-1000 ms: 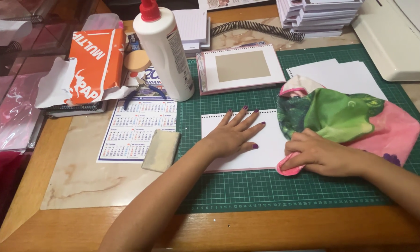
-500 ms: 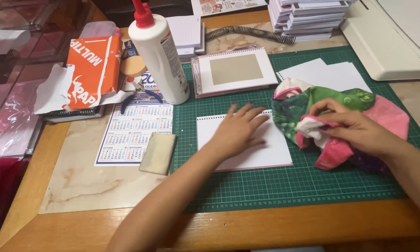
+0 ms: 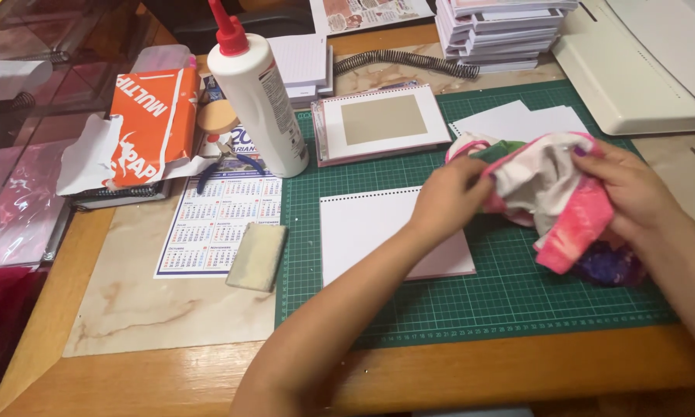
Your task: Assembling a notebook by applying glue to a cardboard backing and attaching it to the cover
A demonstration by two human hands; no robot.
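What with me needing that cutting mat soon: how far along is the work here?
Looks done: a white punched sheet lies flat on the green cutting mat. In hand: the left hand and right hand both grip a pink-and-green cloth above the mat. Seemingly left: the glue bottle stands capped and the spiral coil lies loose at the back, so the mat is probably not free yet.

The crumpled pink, white and green cloth [image 3: 552, 189] conceals most fingers of the right hand [image 3: 633, 189]. The grey-white plastic binding machine [image 3: 648, 62] is cut off by the top and right edges. Print on the paper calendar sheet [image 3: 216, 224] is too small to tell.
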